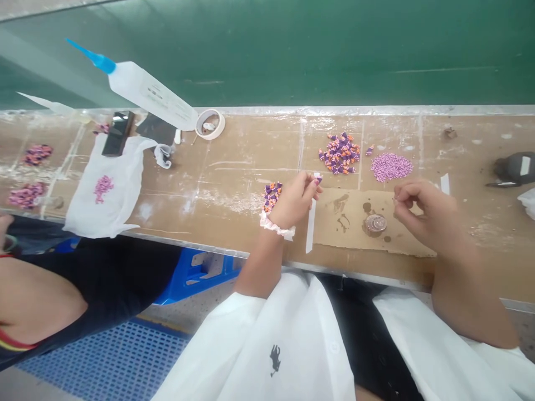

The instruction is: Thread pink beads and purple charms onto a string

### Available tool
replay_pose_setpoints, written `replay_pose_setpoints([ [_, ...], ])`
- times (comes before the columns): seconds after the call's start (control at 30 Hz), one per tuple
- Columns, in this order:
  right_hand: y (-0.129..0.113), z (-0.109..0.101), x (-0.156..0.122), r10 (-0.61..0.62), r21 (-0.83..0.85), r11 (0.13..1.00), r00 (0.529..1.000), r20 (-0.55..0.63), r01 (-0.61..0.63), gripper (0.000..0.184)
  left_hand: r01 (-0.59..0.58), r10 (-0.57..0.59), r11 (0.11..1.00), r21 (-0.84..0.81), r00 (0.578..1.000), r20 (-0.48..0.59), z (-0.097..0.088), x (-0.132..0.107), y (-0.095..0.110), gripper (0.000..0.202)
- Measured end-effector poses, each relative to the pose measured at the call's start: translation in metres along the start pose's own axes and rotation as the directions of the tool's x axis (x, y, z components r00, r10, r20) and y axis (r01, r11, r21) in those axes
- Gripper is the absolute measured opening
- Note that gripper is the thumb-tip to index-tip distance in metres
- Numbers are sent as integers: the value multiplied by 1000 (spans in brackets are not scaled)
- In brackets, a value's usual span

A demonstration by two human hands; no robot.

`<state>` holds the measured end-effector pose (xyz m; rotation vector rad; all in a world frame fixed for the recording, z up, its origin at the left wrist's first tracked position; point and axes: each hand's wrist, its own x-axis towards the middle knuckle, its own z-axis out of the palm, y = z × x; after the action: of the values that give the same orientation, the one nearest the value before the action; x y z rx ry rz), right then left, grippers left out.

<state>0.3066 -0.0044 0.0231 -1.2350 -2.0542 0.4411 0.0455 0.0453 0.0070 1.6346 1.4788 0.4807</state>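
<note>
My left hand (295,199) is closed in a pinch on a small purple piece (317,179) above a white strip (310,225) on the bench. My right hand (422,211) is curled shut with thumb and fingers pressed together on something too small to make out, just right of a small round brownish blob (375,224) on a cardboard sheet (355,236). A little heap of purple-and-orange pieces (272,195) lies by my left wrist. A bigger heap of the same pieces (340,152) and a pile of pink beads (391,166) lie farther back.
A white glue bottle with a blue nozzle (142,92) leans at the back left beside a tape roll (210,123). A white bag (111,186) with pink bits and a dark phone (118,132) lie left. Another person's arm (37,301) is at lower left; a blue stool (196,273) stands under the bench.
</note>
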Motion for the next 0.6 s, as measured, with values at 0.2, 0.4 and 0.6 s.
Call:
replay_pose_setpoints([
  [0.2,-3,-5,-5,83,-82,995,967,239,-66,12,-85,83,993,-77,996,-30,33,18,38,9],
  [0.4,-12,-7,-8,79,-100,994,917,392,-42,6,-172,181,901,-399,983,-15,64,20,33,7],
  [0.6,-18,-1,-9,97,-179,984,879,467,-13,8,84,151,610,-788,964,220,64,13,32,12],
])
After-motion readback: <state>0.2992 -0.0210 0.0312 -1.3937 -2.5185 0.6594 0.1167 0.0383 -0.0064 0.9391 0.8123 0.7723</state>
